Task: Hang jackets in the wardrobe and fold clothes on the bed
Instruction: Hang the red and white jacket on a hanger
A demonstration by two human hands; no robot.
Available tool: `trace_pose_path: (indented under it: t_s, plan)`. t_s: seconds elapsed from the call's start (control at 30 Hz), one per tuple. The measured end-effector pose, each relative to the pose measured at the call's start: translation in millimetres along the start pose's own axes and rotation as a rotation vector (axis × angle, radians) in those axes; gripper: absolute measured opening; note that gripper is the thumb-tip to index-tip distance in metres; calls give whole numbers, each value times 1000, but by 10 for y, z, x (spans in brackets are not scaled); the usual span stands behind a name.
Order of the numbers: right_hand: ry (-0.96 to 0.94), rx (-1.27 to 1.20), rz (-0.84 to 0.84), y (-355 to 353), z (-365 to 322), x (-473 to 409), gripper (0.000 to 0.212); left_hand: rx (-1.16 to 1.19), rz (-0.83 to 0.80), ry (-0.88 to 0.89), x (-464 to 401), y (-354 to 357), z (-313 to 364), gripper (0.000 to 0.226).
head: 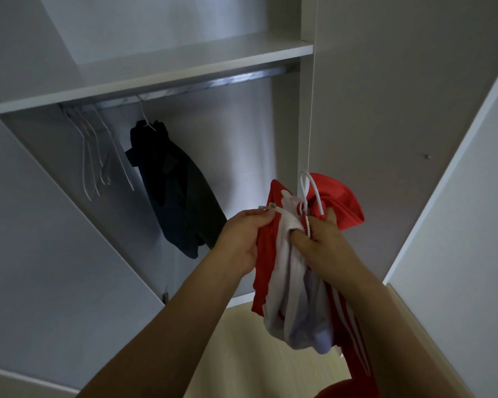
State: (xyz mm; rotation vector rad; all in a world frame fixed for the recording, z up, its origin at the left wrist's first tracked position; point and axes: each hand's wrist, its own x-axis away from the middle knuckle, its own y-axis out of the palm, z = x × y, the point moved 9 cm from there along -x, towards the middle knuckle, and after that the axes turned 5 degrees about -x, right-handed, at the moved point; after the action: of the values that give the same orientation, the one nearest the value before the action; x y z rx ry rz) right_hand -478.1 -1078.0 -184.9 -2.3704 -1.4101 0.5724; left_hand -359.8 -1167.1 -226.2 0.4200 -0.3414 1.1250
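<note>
I hold a red jacket [342,205] with a white lining and white sleeve stripes up in front of the open wardrobe. My left hand [242,234] grips its red front edge near the zipper. My right hand [319,239] holds the collar together with a white plastic hanger [309,193], whose hook sticks up above the jacket. The rest of the hanger is hidden inside the cloth. A dark jacket [176,191] hangs on a white hanger from the metal rail [202,83].
Several bare white hangers [95,156] hang at the rail's left end. A white shelf [156,81] runs just above the rail. Wardrobe doors stand open at the left [41,239] and right [457,225]. Light wooden floor [242,354] lies below.
</note>
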Motion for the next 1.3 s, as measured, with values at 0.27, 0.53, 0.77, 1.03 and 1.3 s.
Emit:
trace_pose_path:
  t_s: [0.27,0.53,0.77,1.03,1.3]
  plan:
    - [262,-649,-11,35,306,42,8,-97,-40,207,37,-28,293,11]
    - [213,-447,-133,-86,187,148,31,-551,-205,484,391,95,599,15]
    - [155,-412,-80,-151,59,130,26,-591,-197,496,436,165,559,7]
    - [186,-421,-97,-160,97,72,26,-645,-191,511,423,257,595,9]
    - [206,-423,-121,-173,157,51,30,-758,-206,558,395,330,575,7]
